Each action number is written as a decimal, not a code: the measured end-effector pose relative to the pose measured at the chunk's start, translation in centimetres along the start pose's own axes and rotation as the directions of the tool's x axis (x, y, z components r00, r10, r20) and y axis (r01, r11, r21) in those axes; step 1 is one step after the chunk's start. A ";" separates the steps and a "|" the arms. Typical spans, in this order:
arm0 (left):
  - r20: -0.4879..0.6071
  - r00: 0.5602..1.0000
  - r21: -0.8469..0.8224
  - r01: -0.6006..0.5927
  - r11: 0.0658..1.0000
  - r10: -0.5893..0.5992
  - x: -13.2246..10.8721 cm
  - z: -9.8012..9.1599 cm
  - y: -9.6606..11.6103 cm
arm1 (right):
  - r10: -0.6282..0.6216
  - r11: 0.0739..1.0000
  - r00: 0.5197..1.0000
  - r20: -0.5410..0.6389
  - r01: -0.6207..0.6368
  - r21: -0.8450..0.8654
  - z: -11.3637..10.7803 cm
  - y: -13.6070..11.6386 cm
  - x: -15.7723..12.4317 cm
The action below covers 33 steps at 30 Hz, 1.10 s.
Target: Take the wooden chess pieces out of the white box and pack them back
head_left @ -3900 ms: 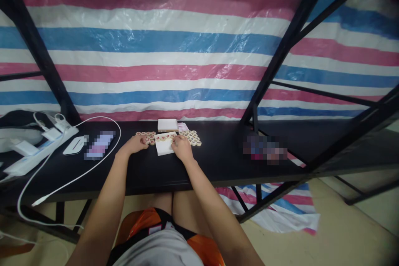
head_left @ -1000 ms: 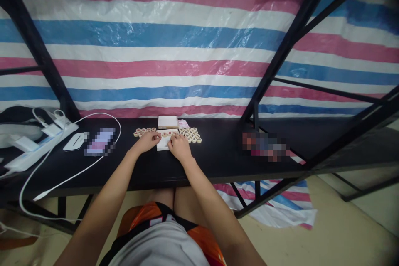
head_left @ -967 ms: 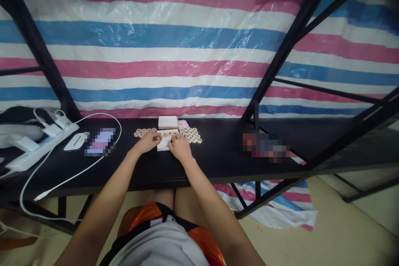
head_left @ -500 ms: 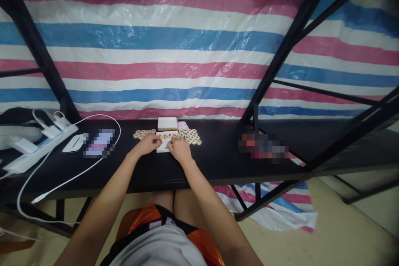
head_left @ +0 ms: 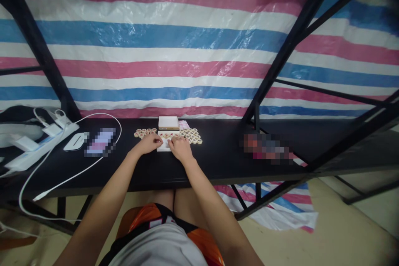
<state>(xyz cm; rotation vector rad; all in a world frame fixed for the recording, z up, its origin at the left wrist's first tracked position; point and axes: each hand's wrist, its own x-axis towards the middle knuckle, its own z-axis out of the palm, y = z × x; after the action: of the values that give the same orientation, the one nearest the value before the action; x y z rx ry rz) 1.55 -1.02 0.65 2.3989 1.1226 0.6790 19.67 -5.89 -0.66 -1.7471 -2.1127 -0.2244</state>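
A small white box (head_left: 163,148) lies on the black table, with a row of round pieces with red markings (head_left: 166,136) along its far part. My left hand (head_left: 149,144) is at the box's left edge, fingers curled and close together; what they hold, if anything, is too small to name. On the right side of the box rests my right hand (head_left: 180,147), its fingers bent over the box near the row; its fingertips are too small to read. Beside my left hand is a group of red-marked pieces (head_left: 141,132). Several dark-marked pieces (head_left: 195,136) lie right of my right hand.
A white box lid (head_left: 168,122) is behind the box, beside a pinkish paper (head_left: 184,124). To the left are a phone (head_left: 100,142), a white device (head_left: 75,141), a power strip (head_left: 40,145) and a looping cable (head_left: 70,179). A blurred item (head_left: 266,149) lies right, near the black frame.
The view has shifted slightly. Both hands stay in nearly the same place over the box, with no clear change in what they hold.
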 end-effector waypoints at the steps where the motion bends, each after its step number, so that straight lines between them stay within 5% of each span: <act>1: -0.002 1.000 0.002 0.002 1.000 -0.002 0.0 0.0 0.0 | -0.001 1.000 1.000 0.000 0.001 0.000 0.0 0.0 0.0; 8: 0.019 1.000 0.000 0.021 1.000 -0.021 -0.2 -0.4 0.8 | 0.012 1.000 1.000 -0.025 -0.012 0.000 0.1 -0.2 0.3; 14: 0.026 0.999 -0.003 0.022 1.000 -0.022 -0.3 -0.3 1.3 | 0.099 0.968 0.963 -0.251 -0.035 0.247 -0.3 0.4 0.7; 21: 0.030 0.999 -0.015 0.024 1.000 -0.024 -0.2 -0.1 1.4 | 0.242 0.792 0.917 -0.316 0.001 0.610 -0.8 1.3 0.6; 25: 0.006 1.000 0.007 0.007 1.000 -0.007 -0.3 -0.5 1.8 | 0.331 0.653 0.921 -0.205 -0.066 0.755 -1.7 1.1 -1.2; 30: -0.116 0.993 0.044 -0.017 0.999 0.022 -2.7 0.1 5.0 | 0.239 0.776 0.963 -0.126 -0.111 0.621 -1.8 0.8 -4.3; 33: -0.055 0.998 -0.020 -0.035 0.999 0.034 -4.7 1.8 7.2 | 0.146 0.841 0.977 -0.157 -0.039 0.540 -1.6 0.9 -4.8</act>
<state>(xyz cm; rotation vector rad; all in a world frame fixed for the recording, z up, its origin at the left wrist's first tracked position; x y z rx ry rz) 4.25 -9.32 1.96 2.4005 1.0932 0.7678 21.55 -10.65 -1.23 -1.4178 -1.7235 0.2051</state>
